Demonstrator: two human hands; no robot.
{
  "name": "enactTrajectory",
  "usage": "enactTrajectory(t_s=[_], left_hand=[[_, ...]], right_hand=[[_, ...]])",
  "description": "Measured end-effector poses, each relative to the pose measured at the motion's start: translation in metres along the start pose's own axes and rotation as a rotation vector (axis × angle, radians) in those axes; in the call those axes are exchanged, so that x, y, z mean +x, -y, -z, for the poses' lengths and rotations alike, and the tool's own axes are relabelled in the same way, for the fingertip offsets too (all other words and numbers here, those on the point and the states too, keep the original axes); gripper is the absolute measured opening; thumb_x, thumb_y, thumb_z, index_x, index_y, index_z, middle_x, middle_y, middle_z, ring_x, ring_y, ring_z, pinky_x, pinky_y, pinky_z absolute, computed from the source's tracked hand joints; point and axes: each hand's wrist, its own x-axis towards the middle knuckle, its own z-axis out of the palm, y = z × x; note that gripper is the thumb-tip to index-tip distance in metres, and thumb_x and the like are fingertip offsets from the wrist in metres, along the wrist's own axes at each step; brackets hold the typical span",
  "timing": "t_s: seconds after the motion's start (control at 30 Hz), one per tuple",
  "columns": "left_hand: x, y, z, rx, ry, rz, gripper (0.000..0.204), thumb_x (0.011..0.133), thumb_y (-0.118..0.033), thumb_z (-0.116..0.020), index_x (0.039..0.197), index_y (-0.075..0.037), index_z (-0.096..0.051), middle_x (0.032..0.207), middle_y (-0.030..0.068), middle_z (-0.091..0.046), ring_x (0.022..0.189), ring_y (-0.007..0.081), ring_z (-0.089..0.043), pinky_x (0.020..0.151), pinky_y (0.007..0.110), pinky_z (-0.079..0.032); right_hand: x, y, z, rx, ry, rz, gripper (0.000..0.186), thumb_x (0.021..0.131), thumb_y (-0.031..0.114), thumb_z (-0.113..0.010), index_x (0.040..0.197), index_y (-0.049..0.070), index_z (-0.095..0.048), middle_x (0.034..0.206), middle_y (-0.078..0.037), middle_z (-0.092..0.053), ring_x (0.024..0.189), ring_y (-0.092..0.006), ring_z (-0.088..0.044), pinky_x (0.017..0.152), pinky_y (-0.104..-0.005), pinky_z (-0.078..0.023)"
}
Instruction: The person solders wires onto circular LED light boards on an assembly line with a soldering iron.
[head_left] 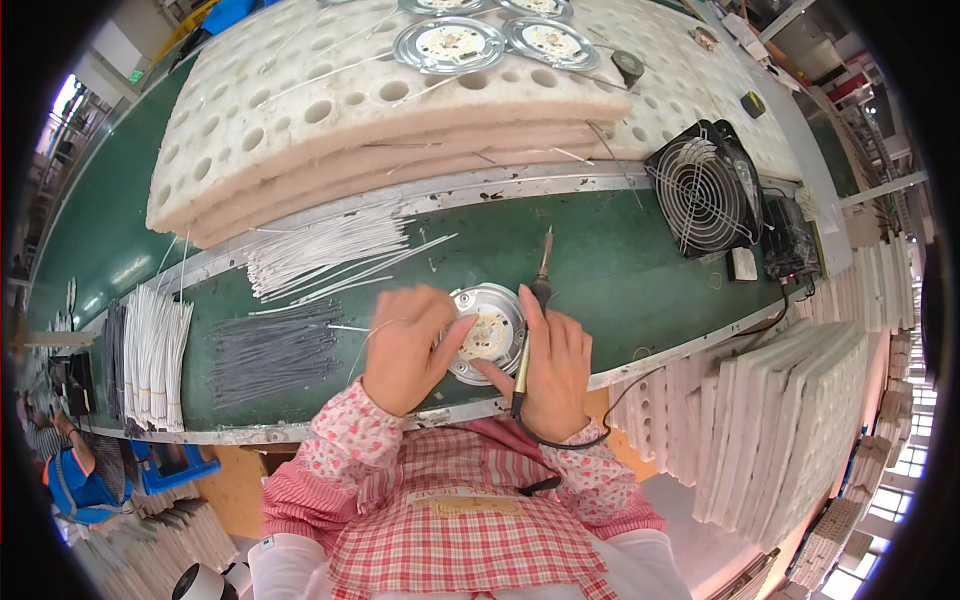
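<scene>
While my right grip (552,372) holds the soldering iron (541,288), wrist rotation could scorch the adjacent disc (488,336); left grip (407,345) closure unclear.

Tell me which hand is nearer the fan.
Right. The right hand, at the right edge of the disc, is left of and below the fan in view; the left hand is farther left, at the disc's left edge.
</scene>
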Motion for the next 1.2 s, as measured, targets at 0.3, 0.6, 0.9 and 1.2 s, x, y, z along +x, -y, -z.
enactTrajectory(t_s=[0.3, 0.6, 0.9, 1.2], left_hand=[[-0.008, 0.025, 0.000, -0.315, 0.281, -0.186, 0.008, 0.081, -0.010, -0.072, 0.075, -0.005, -0.071, 0.092, 0.0017, -0.067, 0.089, 0.0206, -0.062, 0.083, 0.036, -0.041], [-0.008, 0.025, -0.004, -0.277, 0.273, -0.209, 0.008, 0.079, -0.012, -0.074, 0.073, -0.007, -0.071, 0.092, -0.0009, -0.064, 0.089, 0.0190, -0.058, 0.084, 0.036, -0.038], [-0.008, 0.024, -0.011, -0.227, 0.242, -0.214, 0.015, 0.079, -0.015, -0.075, 0.069, -0.007, -0.068, 0.089, 0.0004, -0.062, 0.084, 0.0205, -0.056, 0.080, 0.036, -0.037], [-0.010, 0.019, -0.009, -0.170, 0.201, -0.266, 0.013, 0.078, -0.010, -0.074, 0.091, -0.009, -0.070, 0.094, 0.0024, -0.060, 0.084, 0.0220, -0.055, 0.076, 0.038, -0.041]], right_hand=[[-0.015, -0.018, 0.038, 0.525, -0.052, 0.017, 0.026, 0.079, 0.001, -0.071, 0.105, 0.002, -0.070, 0.061, -0.006, -0.053, 0.051, -0.0182, -0.052, 0.047, -0.0291, -0.040], [-0.004, -0.023, 0.042, 0.531, 0.077, 0.175, 0.017, 0.082, 0.003, -0.063, 0.097, -0.002, -0.069, 0.058, -0.007, -0.053, 0.047, -0.0161, -0.047, 0.044, -0.0292, -0.033], [0.001, -0.027, 0.039, 0.563, 0.095, 0.201, 0.021, 0.077, -0.003, -0.064, 0.096, 0.000, -0.072, 0.059, -0.008, -0.053, 0.048, -0.0187, -0.049, 0.046, -0.0319, -0.038], [-0.003, -0.043, 0.035, 0.744, 0.166, -0.057, 0.019, 0.083, 0.004, -0.059, 0.096, -0.001, -0.071, 0.066, -0.009, -0.062, 0.053, -0.0159, -0.055, 0.051, -0.0296, -0.040]])
